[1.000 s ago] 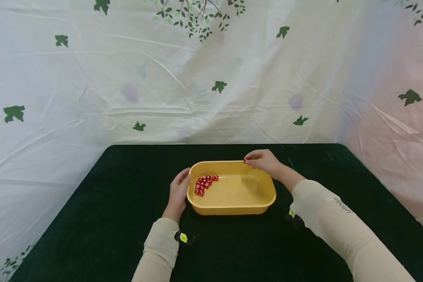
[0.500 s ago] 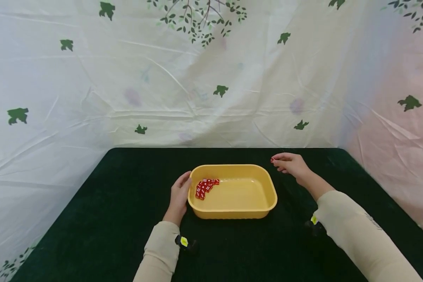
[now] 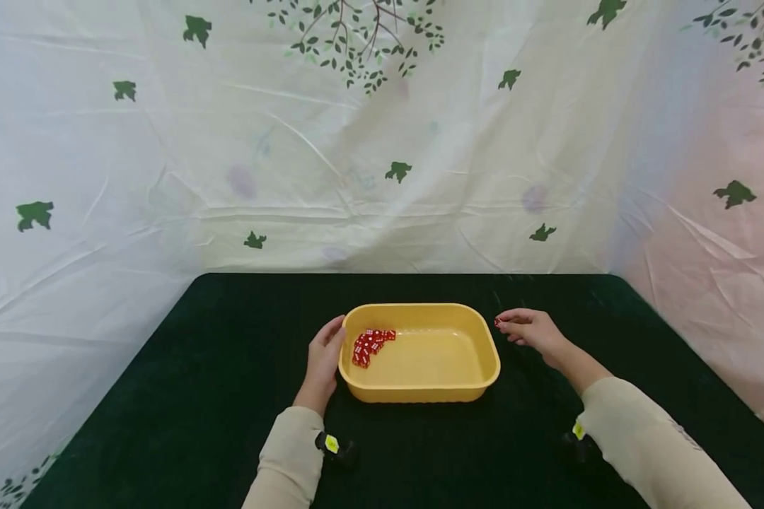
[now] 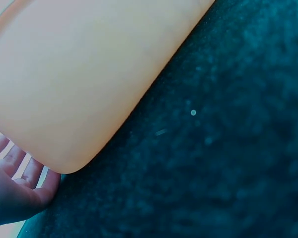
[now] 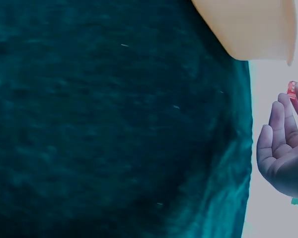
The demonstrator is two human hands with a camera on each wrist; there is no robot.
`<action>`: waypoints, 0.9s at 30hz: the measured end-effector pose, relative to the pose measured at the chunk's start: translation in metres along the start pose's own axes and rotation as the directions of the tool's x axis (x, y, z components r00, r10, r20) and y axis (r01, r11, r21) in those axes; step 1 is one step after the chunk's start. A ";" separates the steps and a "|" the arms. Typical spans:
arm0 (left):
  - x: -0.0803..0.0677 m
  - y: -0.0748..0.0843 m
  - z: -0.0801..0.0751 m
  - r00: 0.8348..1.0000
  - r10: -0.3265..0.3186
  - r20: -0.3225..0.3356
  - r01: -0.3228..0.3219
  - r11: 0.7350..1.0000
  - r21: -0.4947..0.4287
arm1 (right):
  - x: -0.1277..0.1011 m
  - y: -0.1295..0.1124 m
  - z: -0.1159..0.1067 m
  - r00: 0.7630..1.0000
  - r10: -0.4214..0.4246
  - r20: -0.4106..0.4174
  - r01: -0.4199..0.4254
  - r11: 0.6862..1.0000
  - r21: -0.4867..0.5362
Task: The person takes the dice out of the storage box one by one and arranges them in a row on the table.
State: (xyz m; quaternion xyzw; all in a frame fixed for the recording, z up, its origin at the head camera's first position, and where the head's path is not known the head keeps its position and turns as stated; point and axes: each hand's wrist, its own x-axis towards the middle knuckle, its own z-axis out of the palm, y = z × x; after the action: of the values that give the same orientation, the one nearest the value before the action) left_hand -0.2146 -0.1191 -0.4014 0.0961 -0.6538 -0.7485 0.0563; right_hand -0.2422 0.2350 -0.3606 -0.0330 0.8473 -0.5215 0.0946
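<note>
Fingers of the left hand [image 3: 323, 353] lie flat against the yellow tub's [image 3: 420, 392] left wall on the dark worktop [image 3: 184, 396], grip released, likely steadying it. Red dice [image 3: 369, 343] cluster in its near-left corner. Just right of the rim, the right hand [image 3: 530, 329] pinches one red die [image 5: 291, 89].

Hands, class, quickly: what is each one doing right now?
Left hand: open, fingers resting against the yellow tub.
Right hand: pinching a red die beside the tub.
</note>
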 end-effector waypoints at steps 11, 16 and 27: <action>-0.006 -0.003 0.000 1.000 0.006 -0.001 -0.006 1.000 0.027 | -0.010 0.021 0.013 0.999 0.025 0.029 -0.025 1.000 -0.006; -0.006 -0.004 0.000 1.000 0.014 -0.003 -0.014 0.999 0.032 | -0.013 0.026 0.015 0.999 0.027 0.033 -0.026 0.999 -0.020; -0.007 0.001 0.001 1.000 0.026 0.004 -0.026 1.000 0.014 | -0.013 0.029 0.019 0.998 0.011 0.062 -0.009 0.999 -0.041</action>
State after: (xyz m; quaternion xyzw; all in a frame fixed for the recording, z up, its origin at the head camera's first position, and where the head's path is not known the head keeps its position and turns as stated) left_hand -0.2083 -0.1170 -0.3996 0.0868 -0.6604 -0.7431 0.0641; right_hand -0.2245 0.2339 -0.3932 -0.0469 0.8544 -0.5026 0.1231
